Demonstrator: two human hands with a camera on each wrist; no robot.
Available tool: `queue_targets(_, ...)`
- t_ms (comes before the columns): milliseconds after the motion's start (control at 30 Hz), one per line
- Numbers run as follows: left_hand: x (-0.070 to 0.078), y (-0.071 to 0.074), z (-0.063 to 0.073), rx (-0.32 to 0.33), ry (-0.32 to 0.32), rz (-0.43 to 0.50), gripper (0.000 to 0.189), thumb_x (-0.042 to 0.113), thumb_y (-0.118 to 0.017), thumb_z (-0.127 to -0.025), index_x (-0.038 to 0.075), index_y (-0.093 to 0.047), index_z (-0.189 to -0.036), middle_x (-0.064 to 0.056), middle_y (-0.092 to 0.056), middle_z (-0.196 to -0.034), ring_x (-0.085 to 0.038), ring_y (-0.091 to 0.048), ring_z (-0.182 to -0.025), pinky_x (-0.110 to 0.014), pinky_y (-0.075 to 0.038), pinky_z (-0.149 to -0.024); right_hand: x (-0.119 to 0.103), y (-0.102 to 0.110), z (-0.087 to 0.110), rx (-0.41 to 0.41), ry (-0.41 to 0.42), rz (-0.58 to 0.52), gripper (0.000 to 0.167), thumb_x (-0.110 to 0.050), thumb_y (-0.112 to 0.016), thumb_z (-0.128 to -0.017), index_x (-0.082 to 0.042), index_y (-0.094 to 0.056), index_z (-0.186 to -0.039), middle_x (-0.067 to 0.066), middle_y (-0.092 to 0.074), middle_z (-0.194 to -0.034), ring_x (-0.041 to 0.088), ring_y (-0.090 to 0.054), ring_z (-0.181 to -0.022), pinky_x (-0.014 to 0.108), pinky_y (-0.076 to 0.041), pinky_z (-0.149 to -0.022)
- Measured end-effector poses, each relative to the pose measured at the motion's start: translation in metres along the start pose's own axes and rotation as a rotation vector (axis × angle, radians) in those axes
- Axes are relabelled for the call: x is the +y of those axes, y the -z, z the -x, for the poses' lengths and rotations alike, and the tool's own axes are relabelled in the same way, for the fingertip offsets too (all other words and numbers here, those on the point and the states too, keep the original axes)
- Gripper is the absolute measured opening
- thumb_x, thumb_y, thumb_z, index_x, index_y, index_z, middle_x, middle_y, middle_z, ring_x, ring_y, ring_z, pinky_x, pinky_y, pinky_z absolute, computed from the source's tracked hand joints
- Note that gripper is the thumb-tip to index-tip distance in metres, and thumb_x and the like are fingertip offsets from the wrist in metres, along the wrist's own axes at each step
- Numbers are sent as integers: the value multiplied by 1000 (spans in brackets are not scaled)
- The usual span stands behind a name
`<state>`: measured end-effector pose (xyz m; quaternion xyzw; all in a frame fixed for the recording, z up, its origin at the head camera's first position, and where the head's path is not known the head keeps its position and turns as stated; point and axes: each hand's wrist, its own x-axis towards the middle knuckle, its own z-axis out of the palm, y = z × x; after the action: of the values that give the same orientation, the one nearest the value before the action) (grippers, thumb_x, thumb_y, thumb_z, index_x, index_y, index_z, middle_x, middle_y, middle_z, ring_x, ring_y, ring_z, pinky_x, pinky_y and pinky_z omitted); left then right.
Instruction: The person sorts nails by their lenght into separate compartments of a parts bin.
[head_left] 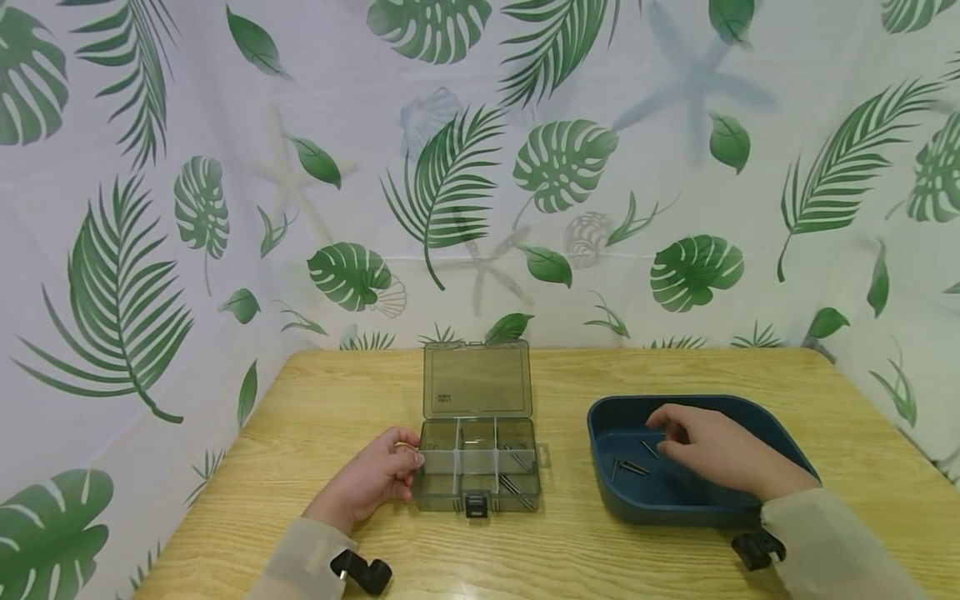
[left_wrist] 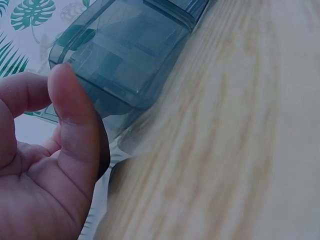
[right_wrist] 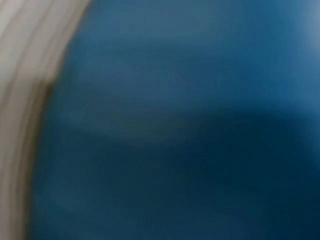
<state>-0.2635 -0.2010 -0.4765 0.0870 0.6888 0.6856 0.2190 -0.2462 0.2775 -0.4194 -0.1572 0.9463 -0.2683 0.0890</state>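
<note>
A clear grey compartment box (head_left: 477, 479) stands with its lid (head_left: 477, 379) raised at the back. My left hand (head_left: 375, 477) holds its left side, the thumb at the rim; the left wrist view shows the thumb tip at a corner of the box (left_wrist: 135, 55). Thin metal screw-like pieces (head_left: 517, 492) lie in the box's right-hand compartments. Over a dark blue tray (head_left: 705, 517) hovers my right hand (head_left: 716, 446), fingers bent loosely, with a gap between thumb and forefinger and nothing visible in it. Several similar thin pieces (head_left: 634, 468) lie on the tray floor beneath the fingertips.
Both containers stand on a wood-grain table (head_left: 555, 554), the box left of the tray with a strip of tabletop between them. A leaf-patterned cloth (head_left: 480, 167) hangs behind the table. The right wrist view is blurred and filled by the tray's blue wall (right_wrist: 175, 100).
</note>
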Motion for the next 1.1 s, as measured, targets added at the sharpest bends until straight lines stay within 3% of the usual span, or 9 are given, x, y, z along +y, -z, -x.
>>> queue_targets(267,1,-1,1,2,-5,-5,32,7,-56,-98,0,-36,-122,-4,-48,-81,-14,-48,-68,-26,-51,-57,11,-4,-5,-103,-12,44,49,-24,-70,-96,-3,-56,-138,2,-63,-104,17,-60,-90,42,-51,-74)
queue_targets(633,1,-2,0,11,3,-8,31,6,-56,-98,1,-36,-122,-4,-48,-81,-14,-47,-68,-26,-51,-57,12,-12,-11,-126,-9,98,45,-22,-72,-94,-7,-61,-134,0,-59,-101,16,-56,-87,41,-49,-72)
queue_targets(867,1,-1,0,13,-1,-12,31,7,-56,-99,1,-36,-122,-4,-48,-79,-14,-47,-67,-27,-51,-56,11,-17,-10,-151,19,61,13,-8,-66,-93,-16,-65,-103,-3,-57,-88,17,-51,-76,38,-44,-67)
queue_targets(1100,-1,-1,-1,16,-1,-17,33,8,-56,-98,0,-36,-123,-4,-48,-80,-15,-47,-68,-27,-51,-57,12,-21,-7,-170,42,89,14,-7,-61,-95,-18,-60,-87,-6,-56,-81,13,-50,-70,34,-42,-63)
